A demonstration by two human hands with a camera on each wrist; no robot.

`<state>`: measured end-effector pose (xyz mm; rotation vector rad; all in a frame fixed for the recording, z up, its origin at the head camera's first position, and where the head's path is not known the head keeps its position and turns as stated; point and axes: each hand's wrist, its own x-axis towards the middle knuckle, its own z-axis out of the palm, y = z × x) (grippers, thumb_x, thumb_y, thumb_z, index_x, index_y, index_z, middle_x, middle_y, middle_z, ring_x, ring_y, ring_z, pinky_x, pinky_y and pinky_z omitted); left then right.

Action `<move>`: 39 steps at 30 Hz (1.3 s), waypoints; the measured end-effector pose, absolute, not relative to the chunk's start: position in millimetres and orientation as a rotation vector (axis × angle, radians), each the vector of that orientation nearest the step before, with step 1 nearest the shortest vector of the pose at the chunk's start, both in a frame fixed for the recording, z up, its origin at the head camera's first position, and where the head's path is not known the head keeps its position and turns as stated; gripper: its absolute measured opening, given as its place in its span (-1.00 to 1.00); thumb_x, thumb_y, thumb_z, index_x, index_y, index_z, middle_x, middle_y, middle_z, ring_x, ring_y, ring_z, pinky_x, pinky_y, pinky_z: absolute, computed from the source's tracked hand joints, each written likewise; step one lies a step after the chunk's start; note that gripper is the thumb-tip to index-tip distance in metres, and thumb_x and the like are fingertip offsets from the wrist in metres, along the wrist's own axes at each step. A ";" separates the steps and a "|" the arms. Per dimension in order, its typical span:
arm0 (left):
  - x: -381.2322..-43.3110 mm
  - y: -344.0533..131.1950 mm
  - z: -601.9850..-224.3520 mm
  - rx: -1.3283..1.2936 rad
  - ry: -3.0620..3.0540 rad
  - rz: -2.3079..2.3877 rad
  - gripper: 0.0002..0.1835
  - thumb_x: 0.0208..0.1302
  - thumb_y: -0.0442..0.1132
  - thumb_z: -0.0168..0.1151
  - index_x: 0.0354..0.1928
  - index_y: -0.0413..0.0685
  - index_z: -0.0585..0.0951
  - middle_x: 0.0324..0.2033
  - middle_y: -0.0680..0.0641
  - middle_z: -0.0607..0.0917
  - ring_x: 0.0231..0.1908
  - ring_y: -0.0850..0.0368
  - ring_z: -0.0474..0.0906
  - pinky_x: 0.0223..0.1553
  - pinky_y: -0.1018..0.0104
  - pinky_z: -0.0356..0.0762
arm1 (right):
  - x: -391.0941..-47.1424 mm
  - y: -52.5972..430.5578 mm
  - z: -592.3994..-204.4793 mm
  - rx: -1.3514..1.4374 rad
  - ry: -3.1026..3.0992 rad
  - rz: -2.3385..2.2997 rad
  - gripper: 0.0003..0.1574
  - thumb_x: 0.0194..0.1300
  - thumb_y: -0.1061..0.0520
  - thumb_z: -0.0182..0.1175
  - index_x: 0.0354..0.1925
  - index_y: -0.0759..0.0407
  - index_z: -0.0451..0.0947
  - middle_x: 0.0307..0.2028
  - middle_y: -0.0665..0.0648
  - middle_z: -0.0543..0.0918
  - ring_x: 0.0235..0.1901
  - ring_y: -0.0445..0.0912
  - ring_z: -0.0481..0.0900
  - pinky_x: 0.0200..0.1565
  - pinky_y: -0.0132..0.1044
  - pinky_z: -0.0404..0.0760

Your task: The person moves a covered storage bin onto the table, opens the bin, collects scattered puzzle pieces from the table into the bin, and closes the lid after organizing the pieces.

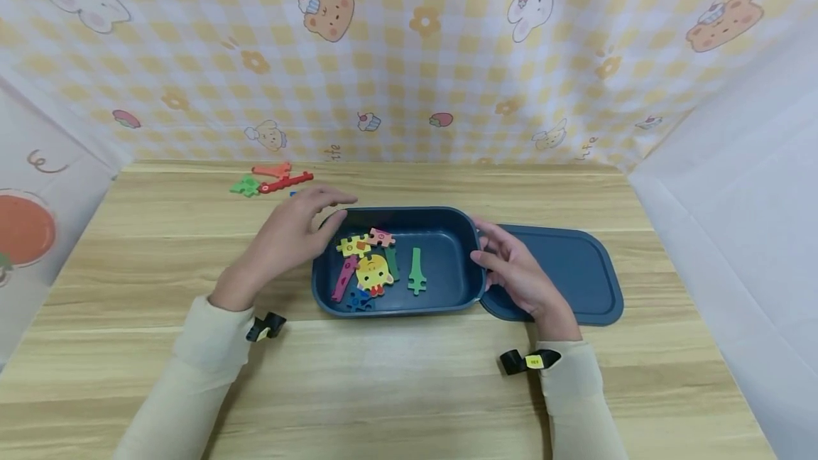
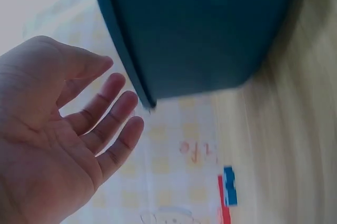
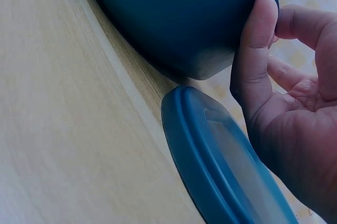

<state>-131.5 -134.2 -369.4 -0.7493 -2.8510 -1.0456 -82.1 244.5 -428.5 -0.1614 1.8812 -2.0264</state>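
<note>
Dk blue box (image 1: pixel 452 268), rect. w/ rounded corners, upright & open at top, approx. mid-tabletop (image 1: pixel 396 389), long sides running L to R. Inside, puzzle pcs, mostly at L end: yellow animal-face pc (image 1: pixel 373 272) amid the others; yellow pc (image 1: pixel 351 246) & pink pc (image 1: pixel 381 236) toward far side; magenta strip (image 1: pixel 345 279) to its L; blue pc (image 1: pixel 358 300) in near L corner; dk green strip (image 1: pixel 392 263) just R; lt green pc (image 1: pixel 417 272) apart, nr ctr.

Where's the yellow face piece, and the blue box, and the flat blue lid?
Yellow face piece (image 1: pixel 373 272): head view, middle of the face.
Blue box (image 1: pixel 450 272): head view, bare floor inside.
Flat blue lid (image 1: pixel 570 272): head view, its flat top.
</note>
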 end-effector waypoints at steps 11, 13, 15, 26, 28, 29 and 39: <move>-147.0 -161.1 -378.0 -0.598 -2.899 -1.009 -0.61 0.60 -0.24 0.14 0.37 -0.05 0.61 0.28 -0.20 0.65 0.24 -0.23 0.61 0.23 -0.25 0.61 | -81.4 243.2 -428.4 -0.147 1.897 -2.011 -0.16 0.60 0.17 0.16 0.67 0.11 0.07 -0.11 -0.07 0.51 -0.46 -0.26 0.60 -0.43 -0.42 0.69; -149.4 -164.7 -381.7 -0.585 -2.923 -0.986 -0.60 0.59 -0.24 0.15 0.38 -0.08 0.59 0.27 -0.22 0.64 0.20 -0.24 0.61 0.19 -0.24 0.62 | -81.8 242.6 -429.4 -0.147 1.895 -2.014 -0.15 0.59 0.16 0.18 0.67 0.11 0.08 -0.11 -0.06 0.50 -0.46 -0.26 0.60 -0.43 -0.42 0.69; -152.7 -168.4 -386.3 -0.571 -2.948 -0.961 -0.58 0.58 -0.24 0.18 0.39 -0.09 0.58 0.27 -0.24 0.63 0.11 -0.23 0.61 0.12 -0.20 0.63 | -82.6 241.2 -430.6 -0.152 1.886 -2.013 -0.15 0.59 0.16 0.18 0.67 0.09 0.07 -0.11 -0.06 0.52 -0.44 -0.26 0.60 -0.42 -0.42 0.69; -178.3 -178.4 -413.2 -0.638 -3.132 -0.787 -0.46 0.57 -0.20 0.19 0.49 -0.21 0.45 0.53 -0.36 0.37 0.56 -0.40 0.20 0.57 -0.39 0.14 | -80.4 239.3 -425.3 -0.128 1.915 -2.010 -0.16 0.59 0.18 0.16 0.67 0.10 0.09 -0.10 -0.03 0.52 -0.46 -0.27 0.59 -0.43 -0.42 0.68; -179.3 -180.3 -414.6 -0.609 -3.144 -0.772 -0.47 0.56 -0.21 0.19 0.48 -0.22 0.47 0.52 -0.37 0.38 0.55 -0.41 0.20 0.57 -0.40 0.13 | -81.4 239.2 -425.7 -0.130 1.910 -2.007 -0.15 0.58 0.16 0.19 0.67 0.10 0.09 -0.10 -0.03 0.49 -0.45 -0.27 0.58 -0.42 -0.42 0.68; -179.8 -181.6 -415.4 -0.599 -3.146 -0.763 -0.48 0.56 -0.23 0.19 0.46 -0.23 0.48 0.51 -0.38 0.39 0.54 -0.41 0.21 0.57 -0.40 0.14 | -81.7 239.2 -425.8 -0.131 1.908 -2.005 -0.14 0.58 0.15 0.20 0.67 0.10 0.09 -0.10 -0.04 0.47 -0.46 -0.27 0.57 -0.42 -0.42 0.68; -183.2 -185.8 -418.6 -0.598 -3.085 -0.760 -0.58 0.52 -0.37 0.19 0.36 -0.28 0.58 0.36 -0.40 0.55 0.43 -0.42 0.37 0.51 -0.36 0.27 | -81.6 243.0 -428.1 -0.151 1.893 -2.017 -0.17 0.60 0.22 0.13 0.67 0.11 0.07 -0.09 -0.02 0.59 -0.43 -0.23 0.64 -0.42 -0.41 0.70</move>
